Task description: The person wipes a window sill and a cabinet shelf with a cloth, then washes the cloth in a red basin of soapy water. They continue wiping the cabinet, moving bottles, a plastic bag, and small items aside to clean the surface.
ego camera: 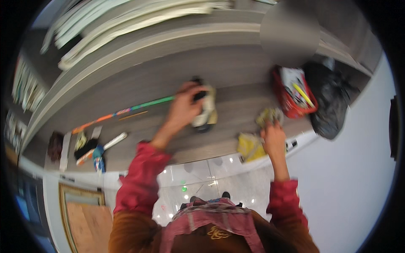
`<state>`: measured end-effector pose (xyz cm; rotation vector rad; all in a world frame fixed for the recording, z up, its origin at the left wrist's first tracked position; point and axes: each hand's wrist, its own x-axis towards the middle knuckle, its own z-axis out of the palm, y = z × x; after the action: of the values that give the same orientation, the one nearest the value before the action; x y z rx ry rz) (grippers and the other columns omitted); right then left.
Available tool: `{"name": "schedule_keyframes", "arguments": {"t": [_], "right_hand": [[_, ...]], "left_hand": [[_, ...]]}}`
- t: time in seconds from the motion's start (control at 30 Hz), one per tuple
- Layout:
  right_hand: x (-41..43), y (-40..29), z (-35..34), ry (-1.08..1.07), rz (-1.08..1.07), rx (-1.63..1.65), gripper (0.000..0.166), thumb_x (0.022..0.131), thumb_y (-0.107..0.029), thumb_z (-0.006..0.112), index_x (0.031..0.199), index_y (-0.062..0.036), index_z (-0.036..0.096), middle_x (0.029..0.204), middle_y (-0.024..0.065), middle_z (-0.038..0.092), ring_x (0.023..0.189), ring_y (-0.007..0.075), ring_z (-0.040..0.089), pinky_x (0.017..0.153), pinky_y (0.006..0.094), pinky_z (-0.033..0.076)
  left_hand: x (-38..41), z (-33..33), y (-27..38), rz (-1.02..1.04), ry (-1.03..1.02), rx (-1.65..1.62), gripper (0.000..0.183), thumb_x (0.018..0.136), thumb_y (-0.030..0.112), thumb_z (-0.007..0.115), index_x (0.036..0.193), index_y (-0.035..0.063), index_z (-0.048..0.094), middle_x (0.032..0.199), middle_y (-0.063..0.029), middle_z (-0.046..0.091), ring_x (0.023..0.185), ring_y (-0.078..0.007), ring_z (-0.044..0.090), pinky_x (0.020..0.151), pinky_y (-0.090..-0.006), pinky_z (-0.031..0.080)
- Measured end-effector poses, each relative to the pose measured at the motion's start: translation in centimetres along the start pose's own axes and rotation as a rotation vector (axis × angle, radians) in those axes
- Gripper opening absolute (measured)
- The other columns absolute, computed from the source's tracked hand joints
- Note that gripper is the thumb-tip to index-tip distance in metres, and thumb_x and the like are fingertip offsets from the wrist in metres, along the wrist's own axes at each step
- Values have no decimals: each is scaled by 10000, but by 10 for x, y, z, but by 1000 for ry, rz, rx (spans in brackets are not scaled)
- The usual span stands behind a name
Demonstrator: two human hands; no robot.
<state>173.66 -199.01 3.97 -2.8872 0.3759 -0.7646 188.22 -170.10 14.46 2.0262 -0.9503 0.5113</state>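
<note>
My left hand (186,102) grips the black top of a cream-coloured container (208,109), possibly a bottle, over the middle of the wooden shelf (234,104). Motion blur hides its details. Further right, the fingers of my right hand (274,139) close on a crumpled yellowish cloth or wrapper (265,116). Just beside that hand lies a folded yellow cloth or packet (250,147) at the shelf's front edge. A long green and orange stick (126,110) runs leftward from behind my left hand, with a thin brown stick (133,115) in front of it.
A red basket (286,102) holding small items stands at the right, against a black plastic bag (329,101). Left on the shelf lie a white-handled brush-like tool (115,141), a blue packet (99,158) and a dark bundle (56,147). Stacked folded sheets (136,34) fill the shelf above.
</note>
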Motion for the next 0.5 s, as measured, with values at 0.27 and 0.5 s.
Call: {"name": "schedule_keyframes", "arguments": {"t": [0.27,0.5], "right_hand": [[-74,-98,-46,-71,-363,321,408,730,-73,667,1136,-70,631,1212,244,537,932,411,610,750,449,540],[-78,-79,-31,-8,-380,404,406,715,-60,680,1120,-72,652,1229,229,545,947,399,609,766,445,535]], "left_hand": [[62,184,-17,74,72,-125,314,709,93,716,1017,76,657,1031,-144,584,993,-358,575,874,-420,476],[11,61,14,148,141,169,377,790,179,693,1142,62,625,1095,-150,609,1029,-355,587,866,-433,500]]}}
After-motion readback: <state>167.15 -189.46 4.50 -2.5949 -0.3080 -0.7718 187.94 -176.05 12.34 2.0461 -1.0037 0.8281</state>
